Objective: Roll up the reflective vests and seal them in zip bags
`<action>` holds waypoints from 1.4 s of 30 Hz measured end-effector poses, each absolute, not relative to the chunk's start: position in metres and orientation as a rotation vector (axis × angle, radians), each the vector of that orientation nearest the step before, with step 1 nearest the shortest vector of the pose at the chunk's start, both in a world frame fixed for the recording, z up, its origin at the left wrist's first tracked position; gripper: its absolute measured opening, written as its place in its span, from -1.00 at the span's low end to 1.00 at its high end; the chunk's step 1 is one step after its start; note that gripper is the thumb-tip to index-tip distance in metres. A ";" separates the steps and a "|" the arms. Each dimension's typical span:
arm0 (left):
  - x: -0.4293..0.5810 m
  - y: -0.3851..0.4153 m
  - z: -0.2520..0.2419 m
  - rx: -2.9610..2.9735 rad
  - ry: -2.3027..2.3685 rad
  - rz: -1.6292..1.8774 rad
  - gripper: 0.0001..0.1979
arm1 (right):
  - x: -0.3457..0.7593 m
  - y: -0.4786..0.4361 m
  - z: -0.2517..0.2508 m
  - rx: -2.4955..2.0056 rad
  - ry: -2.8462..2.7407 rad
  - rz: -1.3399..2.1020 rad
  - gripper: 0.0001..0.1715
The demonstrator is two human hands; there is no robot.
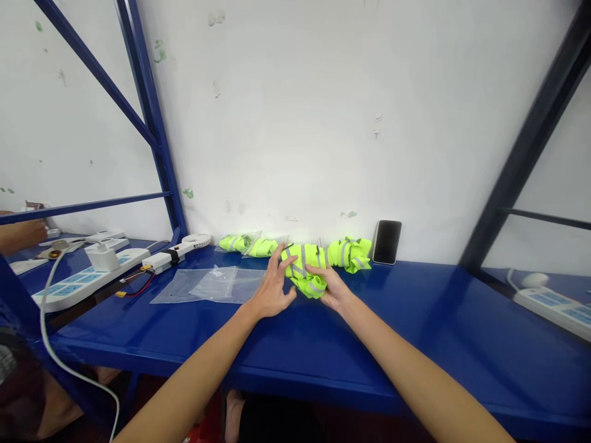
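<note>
In our hands, twelve o'clock: one hi-vis reflective bundle, seemingly unbagged, right hand closed around it, left hand loosely spread, fingers against it. At its nine o'clock, clear flat bags; beyond, at ten, two bundles already bagged; at two, another bundle, apparently loose.

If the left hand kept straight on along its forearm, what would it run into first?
The left hand would likely meet the neon striped bundle first; its fingertips seem to touch it now, though depth is hard to judge. Beyond that comes the white wall.
</note>
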State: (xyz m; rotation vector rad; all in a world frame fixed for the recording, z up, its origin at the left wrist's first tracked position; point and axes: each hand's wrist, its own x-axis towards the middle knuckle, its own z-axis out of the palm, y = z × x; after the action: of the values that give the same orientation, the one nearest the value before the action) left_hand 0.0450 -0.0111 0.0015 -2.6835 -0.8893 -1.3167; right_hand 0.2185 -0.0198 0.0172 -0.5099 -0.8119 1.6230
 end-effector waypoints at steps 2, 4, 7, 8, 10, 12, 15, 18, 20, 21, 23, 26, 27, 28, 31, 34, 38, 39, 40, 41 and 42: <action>0.047 -0.011 0.001 -2.696 -0.903 -1.256 -0.18 | 0.216 -0.020 0.015 -0.492 -0.772 1.608 -0.44; 0.049 -0.010 0.000 -2.690 -0.891 -1.212 -0.07 | 0.214 -0.021 0.014 -0.492 -0.736 1.614 -0.43; 0.051 -0.006 -0.002 -2.634 -0.884 -1.211 -0.11 | 0.210 -0.022 0.012 -0.495 -0.703 1.653 -0.48; 0.051 -0.005 -0.003 -2.618 -0.890 -1.217 -0.18 | 0.209 -0.022 0.011 -0.497 -0.693 1.664 -0.50; 0.051 -0.004 -0.004 -2.583 -0.915 -1.259 -0.38 | 0.206 -0.022 0.009 -0.508 -0.673 1.673 -0.49; 0.051 -0.004 -0.005 -2.538 -0.940 -1.345 -0.61 | 0.203 -0.023 0.009 -0.525 -0.672 1.656 -0.40; 0.052 -0.003 -0.006 -2.474 -0.999 -1.511 -0.75 | 0.201 -0.028 0.012 -0.519 -0.722 1.598 -0.35; 0.053 -0.001 -0.006 -2.445 -1.065 -1.684 -0.62 | 0.202 -0.032 0.017 -0.465 -0.870 1.549 -0.51; 0.053 -0.001 -0.005 -2.470 -1.077 -1.750 -0.60 | 0.205 -0.032 0.017 -0.494 -1.023 1.473 -0.47; 0.053 -0.002 -0.005 -2.491 -1.079 -1.762 -0.61 | 0.206 -0.030 0.017 -0.550 -1.093 1.410 -0.40; 0.052 -0.003 -0.004 -2.520 -1.090 -1.771 -0.66 | 0.210 -0.026 0.013 -0.698 -1.183 1.258 -0.26; 0.052 -0.007 -0.002 -2.541 -1.111 -1.762 -0.68 | 0.213 -0.020 0.009 -0.795 -1.252 1.075 -0.24; 0.051 -0.008 -0.001 -2.545 -1.113 -1.753 -0.68 | 0.214 -0.019 0.008 -0.790 -1.260 1.052 -0.26; 0.051 -0.009 -0.001 -2.549 -1.112 -1.741 -0.67 | 0.213 -0.019 0.007 -0.777 -1.258 1.054 -0.28; 0.049 -0.009 -0.002 -2.551 -1.097 -1.686 -0.67 | 0.209 -0.020 0.005 -0.740 -1.201 1.155 -0.34; 0.047 -0.008 -0.003 -2.586 -1.091 -1.625 -0.65 | 0.203 -0.020 0.001 -0.703 -1.121 1.242 -0.38; 0.037 -0.007 0.005 -2.779 -0.997 -1.472 -0.59 | 0.202 -0.016 -0.004 -0.738 -1.027 1.254 -0.39; 0.032 -0.006 0.008 -2.816 -0.974 -1.404 -0.57 | 0.203 -0.014 -0.005 -0.765 -1.014 1.229 -0.40; 0.026 -0.005 0.010 -2.832 -0.972 -1.325 -0.56 | 0.206 -0.012 -0.005 -0.799 -1.001 1.192 -0.40; 0.020 -0.002 0.012 -2.818 -1.002 -1.240 -0.55 | 0.209 -0.010 -0.005 -0.832 -0.988 1.152 -0.40; 0.014 0.001 0.012 -2.774 -1.063 -1.160 -0.54 | 0.212 -0.008 -0.005 -0.856 -0.980 1.117 -0.40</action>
State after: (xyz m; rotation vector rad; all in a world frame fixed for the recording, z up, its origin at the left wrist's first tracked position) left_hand 0.0136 0.0009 0.0125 -2.7742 -1.0631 -1.1599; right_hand 0.2118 -0.0077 -0.0049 -0.8556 -0.9798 1.1170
